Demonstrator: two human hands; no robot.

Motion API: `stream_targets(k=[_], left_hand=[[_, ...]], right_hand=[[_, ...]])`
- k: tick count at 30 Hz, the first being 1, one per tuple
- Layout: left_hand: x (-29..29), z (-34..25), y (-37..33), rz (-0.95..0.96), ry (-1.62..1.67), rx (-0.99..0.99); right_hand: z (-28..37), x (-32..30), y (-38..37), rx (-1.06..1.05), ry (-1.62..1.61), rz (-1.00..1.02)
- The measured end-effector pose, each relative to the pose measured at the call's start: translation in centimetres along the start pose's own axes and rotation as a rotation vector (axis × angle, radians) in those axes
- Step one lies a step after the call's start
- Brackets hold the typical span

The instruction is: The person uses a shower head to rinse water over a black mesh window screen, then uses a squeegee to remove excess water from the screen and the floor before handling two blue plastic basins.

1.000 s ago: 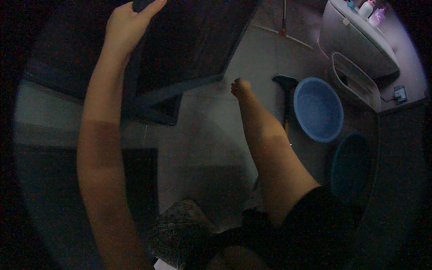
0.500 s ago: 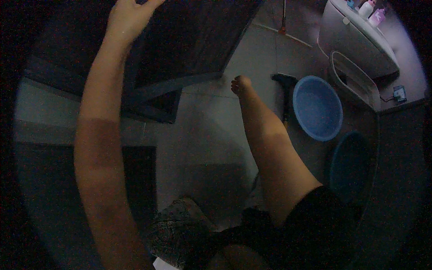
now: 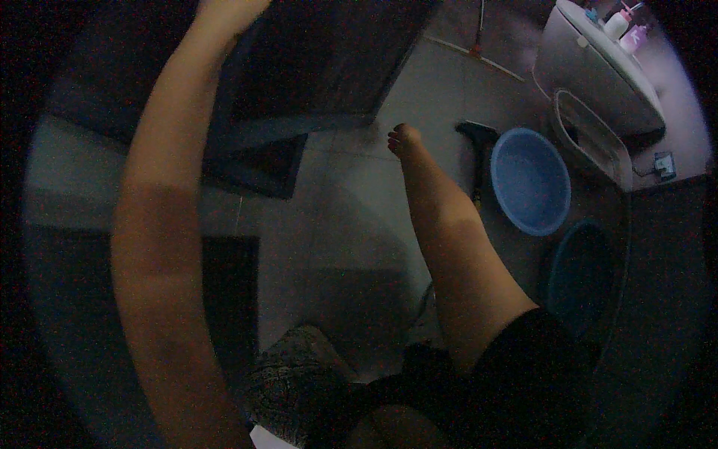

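Note:
My left forearm rises along the left side, and my left hand is cut off by the top edge. Its fingers are out of the picture, so whether they hold anything cannot be told. The hand is in front of a dark door or panel; contact with it does not show. My right hand is nowhere in the frame. A bare leg stretches forward from black shorts, its foot near the lower end of the dark panel. Patterned fabric lies low in the picture, too dim to name.
At the right, a light blue basin stands near a darker one. A dark-headed brush or squeegee lies beside the leg. Farther back are a long-handled floor squeegee and a pale ledge holding pump bottles.
My left hand has slid farther past the top edge, taking its fingers out of sight. The room has shifted slightly in the picture. The leg stays nearly where it was.

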State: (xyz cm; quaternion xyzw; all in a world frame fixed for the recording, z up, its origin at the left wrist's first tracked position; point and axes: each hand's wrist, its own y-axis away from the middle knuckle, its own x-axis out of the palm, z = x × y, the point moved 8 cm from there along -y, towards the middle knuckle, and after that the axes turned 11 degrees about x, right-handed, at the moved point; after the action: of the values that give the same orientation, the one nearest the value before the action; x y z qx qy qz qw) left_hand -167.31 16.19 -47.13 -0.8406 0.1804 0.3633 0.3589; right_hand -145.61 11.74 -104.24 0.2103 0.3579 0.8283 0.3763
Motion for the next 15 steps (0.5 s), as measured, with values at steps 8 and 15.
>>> stream_targets(k=[8, 15], left_hand=[[2.2, 1.9, -3.0, 0.033, -0.062, 0.005], [2.9, -2.0, -5.3, 0.057, -0.078, 0.08]], right_hand=[[-0.1, 1.6, 5.9, 0.204, -0.343, -0.06], [-0.1, -0.5, 4.4, 0.177, -0.402, -0.007]])
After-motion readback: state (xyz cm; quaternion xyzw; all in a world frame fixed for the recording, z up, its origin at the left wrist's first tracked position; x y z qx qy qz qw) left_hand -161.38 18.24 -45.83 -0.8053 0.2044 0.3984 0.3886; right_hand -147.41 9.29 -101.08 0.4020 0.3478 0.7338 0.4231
